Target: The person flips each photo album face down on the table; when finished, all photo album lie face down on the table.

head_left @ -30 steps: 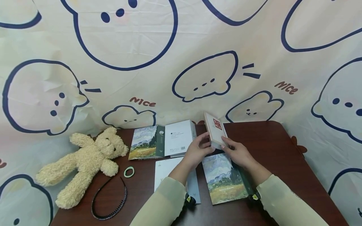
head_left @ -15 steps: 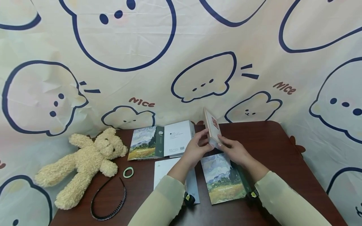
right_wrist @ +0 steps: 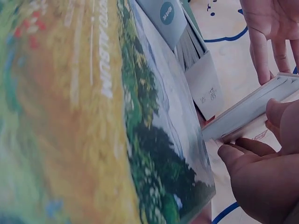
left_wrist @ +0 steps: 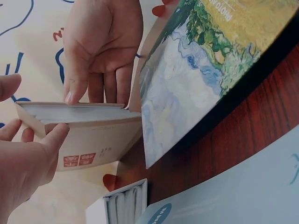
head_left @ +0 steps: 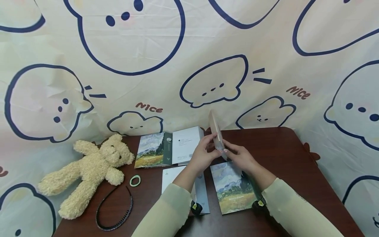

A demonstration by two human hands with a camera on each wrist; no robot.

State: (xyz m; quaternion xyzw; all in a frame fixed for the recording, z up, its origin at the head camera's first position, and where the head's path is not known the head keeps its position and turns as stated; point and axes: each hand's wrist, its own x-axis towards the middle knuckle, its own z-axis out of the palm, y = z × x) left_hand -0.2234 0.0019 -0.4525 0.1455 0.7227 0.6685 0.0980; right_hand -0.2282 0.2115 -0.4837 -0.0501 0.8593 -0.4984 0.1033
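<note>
A cream hardcover book (head_left: 216,130) stands on end near the back of the table, its edge toward the head camera. My left hand (head_left: 202,152) holds its left side, thumb near the lower edge. From the right, my right hand (head_left: 240,159) pinches the lower part of the same book. Red square prints show on one cover of the book (left_wrist: 98,149) in the left wrist view, with the page edges between the covers. Just in front lies a photo album (head_left: 235,191) with a painted landscape cover, below my right hand.
Behind my left hand, a landscape-covered album (head_left: 151,149) with a green spine lies beside a white back cover (head_left: 186,141). A pale blue-white book (head_left: 202,194) is partly under my left arm. Farther left are a teddy bear (head_left: 91,164), a green hair tie (head_left: 135,180) and a black headband (head_left: 129,210).
The book has turned from showing its red-printed cover to standing edge-on, and has shifted slightly left. My right hand has moved left with it; my left hand has stayed nearly in place.
</note>
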